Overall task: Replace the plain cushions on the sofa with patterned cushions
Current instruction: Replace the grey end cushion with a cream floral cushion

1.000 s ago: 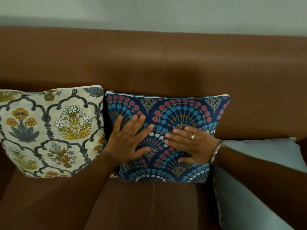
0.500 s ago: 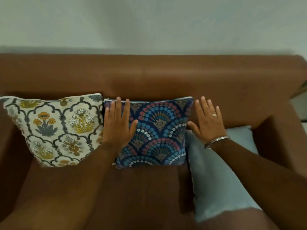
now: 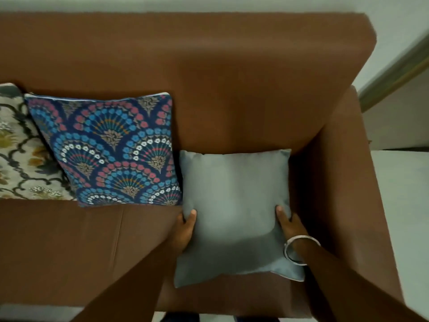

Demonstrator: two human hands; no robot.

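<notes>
A plain grey cushion (image 3: 234,205) lies on the right end of the brown sofa (image 3: 232,77). My left hand (image 3: 184,231) grips its left edge, thumb on top. My right hand (image 3: 289,226), with a silver bangle on the wrist, grips its right edge. A dark blue cushion with a fan flower pattern (image 3: 109,149) leans against the backrest just left of the grey one. At the left edge a cream floral cushion (image 3: 21,159) leans beside it, partly cut off by the frame.
The sofa's right armrest (image 3: 348,182) rises close beside the grey cushion. Pale floor (image 3: 404,194) lies right of the sofa, and a light wall (image 3: 209,3) stands behind it. Bare seat (image 3: 81,240) spreads in front of the patterned cushions.
Both hands left the blue patterned cushion and moved right onto the grey cushion, taking hold of its two sides. My view has shifted right and downward.
</notes>
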